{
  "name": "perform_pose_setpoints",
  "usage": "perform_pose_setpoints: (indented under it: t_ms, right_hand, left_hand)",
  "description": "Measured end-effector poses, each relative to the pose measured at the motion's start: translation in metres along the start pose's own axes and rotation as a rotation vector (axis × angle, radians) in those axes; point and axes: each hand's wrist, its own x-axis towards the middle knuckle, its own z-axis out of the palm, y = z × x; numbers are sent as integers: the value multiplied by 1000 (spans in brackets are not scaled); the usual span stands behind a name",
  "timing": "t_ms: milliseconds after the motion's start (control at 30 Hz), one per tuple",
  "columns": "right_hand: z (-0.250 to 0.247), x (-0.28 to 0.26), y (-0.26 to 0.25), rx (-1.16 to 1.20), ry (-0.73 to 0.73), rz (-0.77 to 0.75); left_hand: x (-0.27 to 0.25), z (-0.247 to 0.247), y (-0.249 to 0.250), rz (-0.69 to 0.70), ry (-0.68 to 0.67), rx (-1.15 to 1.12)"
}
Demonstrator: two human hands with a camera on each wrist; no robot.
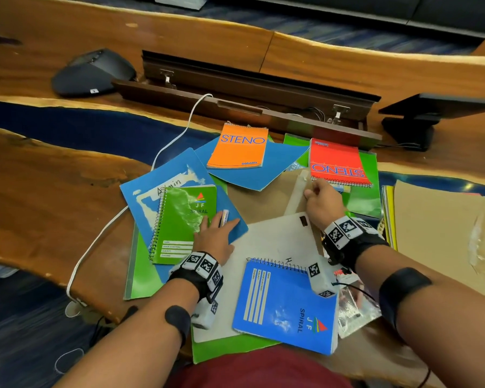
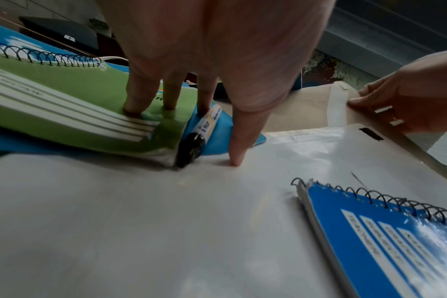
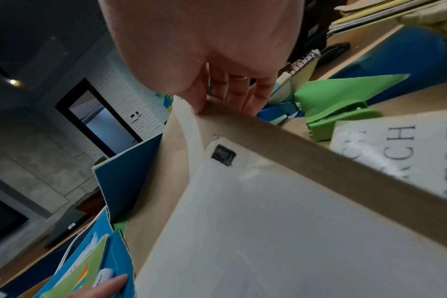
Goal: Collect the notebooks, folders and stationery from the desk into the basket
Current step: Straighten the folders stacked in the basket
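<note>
My left hand lies flat with straight fingers on a green spiral notebook, a marker and the blue folder beneath them. Its thumb tip touches a white folder. My right hand pinches the taped edge of a brown folder and lifts it. A blue spiral notebook rests on the white folder near my body. An orange steno pad and a red steno pad lie further back. No basket is clearly visible.
Green and blue folders lie under the pile. A stack of brown and yellow folders sits at the right. A green stapler lies beyond the brown folder. A conference phone, a white cable and a monitor base stand behind.
</note>
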Motion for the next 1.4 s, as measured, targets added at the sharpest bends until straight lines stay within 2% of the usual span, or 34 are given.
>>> perform_pose_setpoints:
  t_ms: [200, 367, 833, 1000, 1133, 1267, 1400]
  right_hand:
    - [-4, -8, 10, 134, 139, 74]
    - [-13, -10, 20, 202, 191, 115]
    - [-41, -12, 28, 262, 337, 110]
    - [-62, -18, 26, 267, 448, 13]
    - [-92, -26, 25, 329, 530, -139]
    - [-122, -33, 28, 380, 590, -243]
    - [-146, -40, 34, 451, 587, -332]
  left_hand:
    - [0, 0, 2, -5, -5, 13]
    - [1, 1, 2, -1, -3, 23]
    - [0, 2, 5, -18, -5, 68]
    - [-3, -2, 7, -15, -19, 54]
    - [-4, -16, 11, -28, -66, -1]
    - [-14, -41, 32, -15, 37, 68]
    - [-19, -60, 69, 103, 116, -46]
